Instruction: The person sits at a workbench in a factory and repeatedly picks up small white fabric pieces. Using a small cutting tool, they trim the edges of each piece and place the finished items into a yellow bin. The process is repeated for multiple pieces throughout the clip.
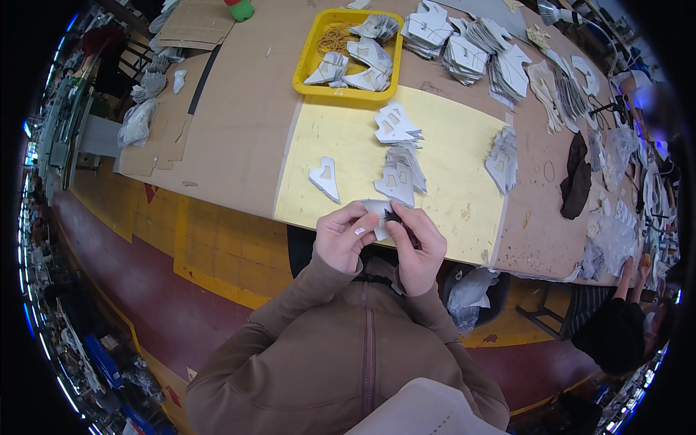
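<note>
My left hand (339,238) and my right hand (420,245) meet at the table's near edge. Between their fingertips they pinch a small white cut piece (375,209), with a dark patch near the right fingers. Fingers cover much of it. Just beyond lies a fanned stack of white cut-out pieces (399,178), and behind that another stack (396,125). One single cut-out piece (325,178) rests on the yellow sheet (304,138) to the left. A further stack (502,161) lies at the sheet's right side.
A yellow tray (299,72) with rubber bands (335,38) and bundled pieces stands beyond the sheet. Several bundles (464,59) lie at the far right, with a dark cloth (576,177) nearer. Another person's hands (636,268) show at the right. Cardboard (196,25) lies far left.
</note>
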